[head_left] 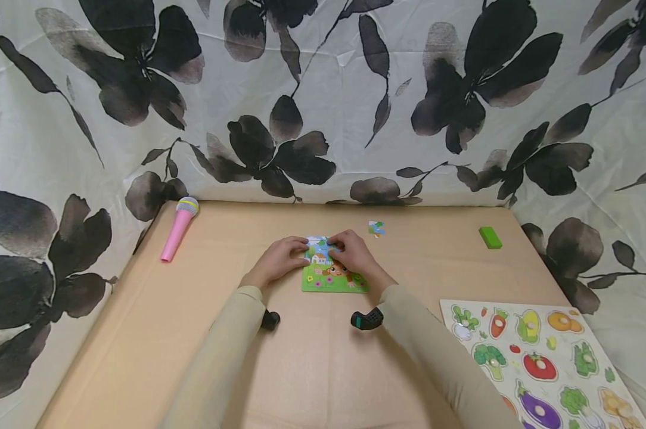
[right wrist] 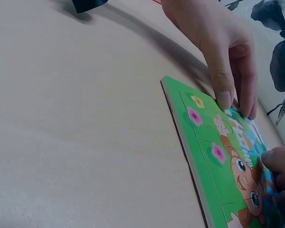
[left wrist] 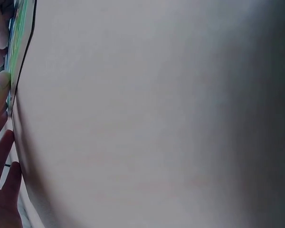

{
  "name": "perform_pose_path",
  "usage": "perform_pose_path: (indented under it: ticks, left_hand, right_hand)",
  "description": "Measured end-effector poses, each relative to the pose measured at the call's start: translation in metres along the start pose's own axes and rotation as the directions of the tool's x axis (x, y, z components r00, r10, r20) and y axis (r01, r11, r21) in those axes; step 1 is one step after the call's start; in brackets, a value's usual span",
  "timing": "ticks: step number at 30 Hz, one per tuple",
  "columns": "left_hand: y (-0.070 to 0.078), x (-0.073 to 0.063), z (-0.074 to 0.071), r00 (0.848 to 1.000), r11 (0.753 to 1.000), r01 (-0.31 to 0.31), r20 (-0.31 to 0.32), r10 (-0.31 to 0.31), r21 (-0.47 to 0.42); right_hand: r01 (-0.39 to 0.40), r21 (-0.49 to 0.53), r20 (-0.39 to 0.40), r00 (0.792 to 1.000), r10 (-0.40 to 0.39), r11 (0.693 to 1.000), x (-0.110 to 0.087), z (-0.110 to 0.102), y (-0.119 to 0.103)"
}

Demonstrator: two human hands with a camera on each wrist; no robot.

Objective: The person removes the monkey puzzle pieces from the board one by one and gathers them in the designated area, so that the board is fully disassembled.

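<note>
A small jigsaw puzzle (head_left: 323, 282) lies flat on the table; its picture has green grass, flowers, a house, blue sky and a brown cartoon animal. At its upper left edge my left hand (head_left: 277, 260) grips the board, thumb and fingertips bent against the side and top; the right wrist view also shows this left hand (right wrist: 223, 52). My right hand (head_left: 357, 257) bends over the upper right part and pinches a puzzle piece there, mostly hidden by the fingers. Beyond the right hand, a loose blue and green puzzle piece (head_left: 376, 228) rests on the table.
A pink toy microphone (head_left: 179, 231) lies at the back left of the table (head_left: 157, 357). Toward the back right is a green block (head_left: 490, 238). A vegetable picture board (head_left: 508, 369) covers the front right corner. Floral cloth (head_left: 355, 77) hangs behind.
</note>
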State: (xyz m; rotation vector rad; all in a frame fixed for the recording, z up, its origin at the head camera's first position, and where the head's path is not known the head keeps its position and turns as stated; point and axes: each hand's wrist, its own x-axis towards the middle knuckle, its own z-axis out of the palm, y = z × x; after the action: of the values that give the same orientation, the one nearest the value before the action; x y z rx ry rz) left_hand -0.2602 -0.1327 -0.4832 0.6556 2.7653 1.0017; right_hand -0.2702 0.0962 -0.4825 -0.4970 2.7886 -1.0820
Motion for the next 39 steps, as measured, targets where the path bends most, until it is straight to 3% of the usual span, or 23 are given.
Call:
perform_pose_path:
  ticks: [6,14,21,34,39]
  left_hand:
    - [-0.001,-0.001,0.001,1.0,1.0,0.0,-0.006,0.0,-0.008]
    - [-0.002,-0.001,0.001,1.0,1.0,0.004,-0.012,-0.004,-0.025]
    - [-0.001,-0.001,0.001,1.0,1.0,0.002,-0.007,-0.003,-0.022]
    - [0.002,-0.002,-0.002,1.0,1.0,0.008,0.0,-0.008,-0.006]
    - [0.001,-0.001,-0.001,1.0,1.0,0.004,0.0,-0.004,-0.008]
  right_hand:
    - [-0.019,0.023,-0.001,1.0,0.019,1.0,0.0,0.003,0.002]
    - [0.009,-0.04,0.06,0.998,-0.006,0.999,0.004,-0.001,-0.004]
    - [-0.052,-0.034,0.087,0.995,0.055,0.998,0.007,-0.005,-0.009]
    - [-0.012,-0.134,0.018,1.0,0.015,0.991,0.005,-0.002,-0.01]
    - [-0.001,-0.072,-0.002,1.0,0.001,0.997,0.005,0.0,-0.007]
